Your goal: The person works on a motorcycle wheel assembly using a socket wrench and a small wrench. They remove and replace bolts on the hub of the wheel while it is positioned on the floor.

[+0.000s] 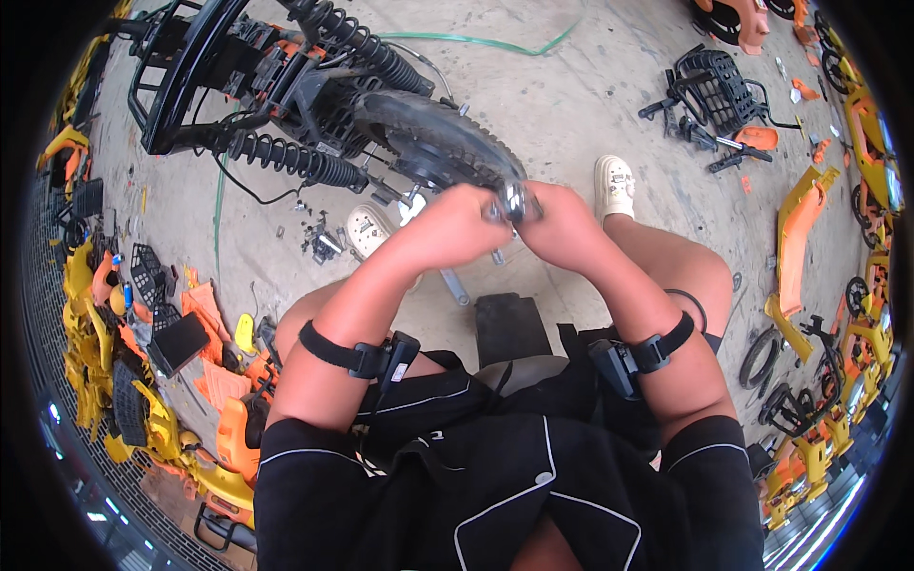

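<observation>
In front of my knees, my left hand [457, 228] and my right hand [560, 226] are brought together, fingers closed. Between them is a shiny rounded metal part [515, 202], gripped from both sides; motion blur and my fingers hide its exact kind. Just beyond my hands is a black knobby tyre [447, 128] on a wheel, mounted in a black vehicle frame [176, 76]. Coil-spring shock absorbers [295, 157] flank that wheel. Below my hands, a grey metal bar with a rounded end [457, 288] shows in part.
Small loose hardware [324, 243] lies on the concrete by my left shoe [368, 231]. A black basket-like rack [714, 90] sits far right. Orange and yellow panels [800, 238] line both sides. A green hose [476, 40] crosses the floor.
</observation>
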`<state>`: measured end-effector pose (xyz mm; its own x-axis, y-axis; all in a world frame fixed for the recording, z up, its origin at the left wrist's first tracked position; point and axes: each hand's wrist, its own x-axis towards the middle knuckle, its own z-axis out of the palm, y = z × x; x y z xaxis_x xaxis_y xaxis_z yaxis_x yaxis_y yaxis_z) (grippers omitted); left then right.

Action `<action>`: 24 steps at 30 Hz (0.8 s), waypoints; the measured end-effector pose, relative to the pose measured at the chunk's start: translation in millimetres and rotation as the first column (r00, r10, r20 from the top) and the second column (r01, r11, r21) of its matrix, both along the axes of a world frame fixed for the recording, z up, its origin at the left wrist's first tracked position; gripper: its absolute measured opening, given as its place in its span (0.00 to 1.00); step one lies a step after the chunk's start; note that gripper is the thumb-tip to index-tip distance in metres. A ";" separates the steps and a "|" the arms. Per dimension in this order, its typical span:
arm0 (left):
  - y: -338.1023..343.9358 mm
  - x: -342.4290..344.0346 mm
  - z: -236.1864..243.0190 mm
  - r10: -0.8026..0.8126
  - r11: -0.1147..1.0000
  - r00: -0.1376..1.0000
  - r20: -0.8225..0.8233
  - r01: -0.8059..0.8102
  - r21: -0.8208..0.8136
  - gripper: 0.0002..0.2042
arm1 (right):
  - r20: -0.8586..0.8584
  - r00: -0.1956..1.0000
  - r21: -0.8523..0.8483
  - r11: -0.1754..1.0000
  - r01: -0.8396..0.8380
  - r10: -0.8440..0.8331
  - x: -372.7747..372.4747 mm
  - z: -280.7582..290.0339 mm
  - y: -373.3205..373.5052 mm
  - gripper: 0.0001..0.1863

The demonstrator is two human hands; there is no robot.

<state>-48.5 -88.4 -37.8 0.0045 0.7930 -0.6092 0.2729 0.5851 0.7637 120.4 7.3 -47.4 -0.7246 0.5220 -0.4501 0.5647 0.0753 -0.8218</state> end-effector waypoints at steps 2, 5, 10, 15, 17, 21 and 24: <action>12.0 4.4 1.4 -0.002 1.000 0.920 -0.393 0.014 0.026 0.14 | 0.351 0.934 -0.563 0.782 0.268 -0.068 -7.0 -0.5 -2.4 0.09; 9.8 -6.7 -9.4 -0.062 0.997 0.918 -0.393 0.072 0.013 0.11 | 0.349 0.932 -0.509 0.816 0.274 -0.095 -15.4 6.3 -14.2 0.15; 5.5 -20.0 -2.0 -0.007 0.992 0.982 0.187 0.030 -0.123 0.11 | 0.087 0.996 0.054 0.998 -0.035 0.030 -11.0 -8.1 1.7 0.09; -0.6 -8.4 -14.6 -0.025 0.998 0.994 -0.103 0.032 0.063 0.11 | -0.041 0.993 -0.185 0.978 0.098 -0.107 -6.6 -16.8 -6.0 0.07; 16.1 -1.6 0.6 -0.003 0.999 0.848 -0.529 0.030 0.042 0.12 | 0.123 0.960 -0.552 0.787 0.277 -0.251 -7.5 -17.3 -10.9 0.07; 5.0 -10.1 -6.4 -0.097 0.995 0.936 -0.339 0.097 -0.017 0.10 | 0.256 0.956 -0.477 0.842 0.252 -0.142 -12.3 -17.5 -21.9 0.09; -0.3 -13.7 -16.9 0.040 0.999 0.999 0.024 -0.040 0.029 0.09 | 0.145 0.989 -0.081 0.996 0.034 -0.022 -15.2 -6.2 -5.6 0.12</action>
<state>-62.1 -88.7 -54.7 -0.0132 0.8102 -0.5860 0.2312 0.5727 0.7865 105.1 1.7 -53.6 -0.6344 0.4976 -0.5915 0.6786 -0.0077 -0.7344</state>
